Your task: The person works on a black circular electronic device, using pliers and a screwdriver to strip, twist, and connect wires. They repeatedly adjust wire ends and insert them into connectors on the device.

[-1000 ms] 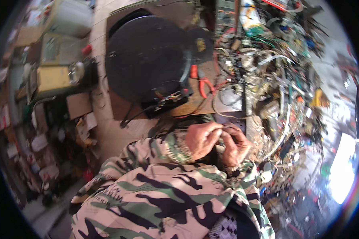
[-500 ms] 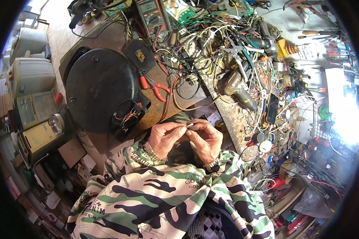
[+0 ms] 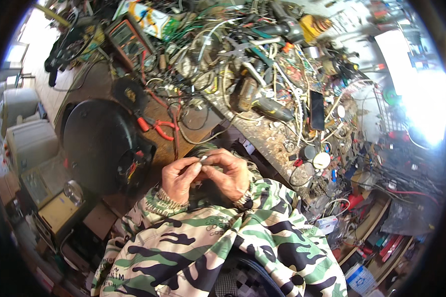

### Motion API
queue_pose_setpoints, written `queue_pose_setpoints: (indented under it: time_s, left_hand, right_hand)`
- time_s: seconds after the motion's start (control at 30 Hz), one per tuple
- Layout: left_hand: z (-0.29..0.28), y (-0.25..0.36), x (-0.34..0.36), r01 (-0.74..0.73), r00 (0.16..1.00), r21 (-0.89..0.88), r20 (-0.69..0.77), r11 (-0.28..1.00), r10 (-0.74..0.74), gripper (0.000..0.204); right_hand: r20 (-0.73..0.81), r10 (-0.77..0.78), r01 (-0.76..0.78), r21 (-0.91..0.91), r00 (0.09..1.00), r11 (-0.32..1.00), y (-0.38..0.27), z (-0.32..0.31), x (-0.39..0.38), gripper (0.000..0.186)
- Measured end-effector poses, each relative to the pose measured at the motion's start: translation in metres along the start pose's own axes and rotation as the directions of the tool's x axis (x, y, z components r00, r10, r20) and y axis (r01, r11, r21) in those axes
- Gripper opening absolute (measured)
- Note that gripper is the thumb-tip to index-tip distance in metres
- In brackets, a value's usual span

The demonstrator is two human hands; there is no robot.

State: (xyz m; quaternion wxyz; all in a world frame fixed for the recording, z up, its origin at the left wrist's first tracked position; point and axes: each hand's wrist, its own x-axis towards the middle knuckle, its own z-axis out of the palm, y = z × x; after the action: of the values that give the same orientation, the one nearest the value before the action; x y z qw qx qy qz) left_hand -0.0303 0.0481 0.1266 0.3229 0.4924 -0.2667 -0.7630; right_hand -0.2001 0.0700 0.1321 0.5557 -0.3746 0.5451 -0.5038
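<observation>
My left hand (image 3: 177, 181) and my right hand (image 3: 230, 174) meet in front of my body, thumbs and forefingers pinched together. Between the fingertips shows a small white piece (image 3: 203, 158), too little of it visible to name its kind. Just beyond the hands lies a pair of pliers with red handles (image 3: 163, 130) on the brown bench (image 3: 190, 137). To the left of them rests a large round black housing (image 3: 96, 141), with coloured wires (image 3: 133, 171) sticking out of an opening on its near right side.
A multimeter (image 3: 129, 40) lies at the far left among tangled cables. The wooden worktop (image 3: 272, 143) on the right carries a cordless drill (image 3: 270, 108), a black phone (image 3: 317, 110) and heaped parts. An open box (image 3: 376, 232) of tools stands at the lower right.
My head view has turned, so the bench and its contents sit differently in the picture. Both hands keep their pinch on the small white piece and appear farther left.
</observation>
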Motion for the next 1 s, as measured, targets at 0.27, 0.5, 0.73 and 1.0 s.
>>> queue_pose_setpoints:
  time_s: [0.27,0.5,0.73,1.0]
  left_hand:
    - [0.004,-0.007,0.012,0.001,0.999,-0.108,0.036,0.994,0.003,0.011]
    - [0.012,-0.001,0.026,0.06,0.991,-0.064,0.122,0.996,-0.052,0.007]
    - [0.018,-0.008,0.042,0.09,0.977,-0.04,0.2,0.995,-0.08,0.006]
    - [0.013,-0.005,0.052,0.134,0.984,-0.208,0.145,0.969,-0.105,0.008]
  right_hand:
    - [0.025,-0.041,0.042,-0.039,0.999,0.998,0.004,-0.017,0.006,0.012]
    - [-0.035,0.065,-0.062,0.091,0.997,0.994,0.013,-0.029,0.006,0.013]
    - [-0.051,0.082,-0.077,0.091,0.995,0.993,0.018,-0.048,0.008,0.017]
    - [-0.132,0.31,-0.32,-0.061,0.941,0.945,0.02,-0.102,0.0,0.017]
